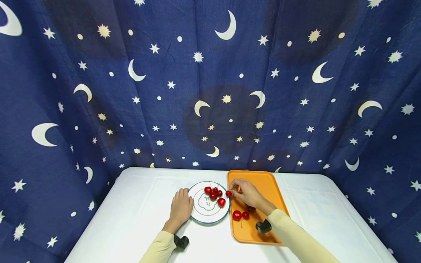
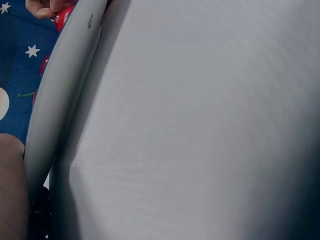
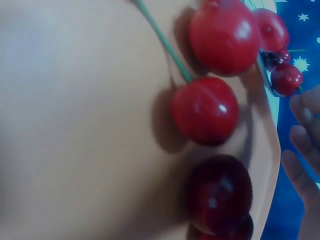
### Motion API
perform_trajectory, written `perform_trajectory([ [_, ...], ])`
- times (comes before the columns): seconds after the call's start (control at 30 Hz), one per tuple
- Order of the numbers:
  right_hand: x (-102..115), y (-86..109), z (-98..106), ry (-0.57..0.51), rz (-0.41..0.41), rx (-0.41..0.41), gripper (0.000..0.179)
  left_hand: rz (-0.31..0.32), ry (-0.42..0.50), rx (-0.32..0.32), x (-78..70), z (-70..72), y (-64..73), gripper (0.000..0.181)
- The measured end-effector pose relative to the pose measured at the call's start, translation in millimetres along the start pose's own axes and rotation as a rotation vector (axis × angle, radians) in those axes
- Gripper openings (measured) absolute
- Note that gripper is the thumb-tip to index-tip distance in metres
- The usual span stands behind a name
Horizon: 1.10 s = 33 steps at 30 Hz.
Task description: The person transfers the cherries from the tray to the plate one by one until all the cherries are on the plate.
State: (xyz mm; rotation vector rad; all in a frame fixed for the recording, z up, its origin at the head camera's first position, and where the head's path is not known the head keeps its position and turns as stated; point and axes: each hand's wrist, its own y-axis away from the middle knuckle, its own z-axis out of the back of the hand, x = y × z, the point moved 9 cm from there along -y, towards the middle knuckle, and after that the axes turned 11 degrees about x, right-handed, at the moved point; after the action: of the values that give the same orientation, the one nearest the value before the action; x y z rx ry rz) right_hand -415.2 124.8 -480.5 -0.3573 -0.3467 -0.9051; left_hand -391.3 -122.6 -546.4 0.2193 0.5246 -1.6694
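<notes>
The person's right hand [image 1: 247, 193] is reaching across the orange tray [image 1: 273, 182] toward the plate, its fingertips pinching a single red cherry [image 1: 228, 193] right at the gap between the tray's left edge and the rim of the white plate [image 1: 210, 219]. That cherry is sitting just beside the plate's right rim, touching the fingertips and clamped between them as far as the head view shows. The left hand [image 1: 181, 206] is lying flat on the white tablecloth [image 1: 138, 212], fingers straight and relaxed, holding nothing, its fingertips resting against the plate's left rim. On the plate, a cluster of cherries [image 1: 213, 193] is gathering along the far right part, stems poking up, with one more lying a little nearer the person. On the tray, two more cherries [image 1: 241, 215] are lying side by side near its left edge, just below the right wrist, and a darker one is peeking out from under the hand. The right wrist view is showing those tray cherries up close [image 3: 205, 110], one with a green stem, on the orange surface, with fingers [image 3: 302, 165] curling at the right edge of the frame. The left wrist view is mostly showing tablecloth, with the plate's pale rim [image 2: 60, 100] running up the left side. A dark wrist-worn device [image 1: 263, 226] is sitting by the right sleeve, and another [image 1: 181, 241] by the left. Behind the table, a navy curtain [image 1: 210, 91] with moons and stars is hanging all around.
</notes>
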Motion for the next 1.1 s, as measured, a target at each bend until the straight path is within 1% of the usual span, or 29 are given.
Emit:
perform_trajectory([
  [0.17, -1, -2.1, -11, -0.032, 0.004, 0.031, 0.006, 0.002, -0.002, -0.005, -0.3, 1.6, 2.2, 0.033],
  [0.33, 2, -4.6, -20, -0.008, 0.005, 0.053, 0.006, -0.011, 0.009, -0.032, -2.4, 3.7, 3.1, 0.032],
  [0.57, 5, -6.3, -28, 0.001, 0.025, 0.091, 0.004, -0.001, -0.012, -0.021, -4.7, 8.0, 2.7, 0.031],
  [0.7, 2, -3.6, -25, -0.021, 0.044, 0.101, 0.007, -0.007, -0.005, -0.016, -4.5, 6.9, 3.1, 0.032],
  [0.8, -3, -0.1, -19, -0.042, 0.053, 0.106, 0.012, -0.011, -0.007, -0.020, -4.0, 6.2, 2.0, 0.032],
  [0.9, -11, 4.9, -12, -0.034, 0.051, 0.115, 0.012, -0.008, -0.012, -0.019, -3.8, 6.3, 0.8, 0.032],
  [1.1, -27, 18.7, -7, 0.002, 0.020, 0.190, 0.015, 0.000, -0.024, 0.009, -4.9, 5.7, 1.4, 0.033],
])
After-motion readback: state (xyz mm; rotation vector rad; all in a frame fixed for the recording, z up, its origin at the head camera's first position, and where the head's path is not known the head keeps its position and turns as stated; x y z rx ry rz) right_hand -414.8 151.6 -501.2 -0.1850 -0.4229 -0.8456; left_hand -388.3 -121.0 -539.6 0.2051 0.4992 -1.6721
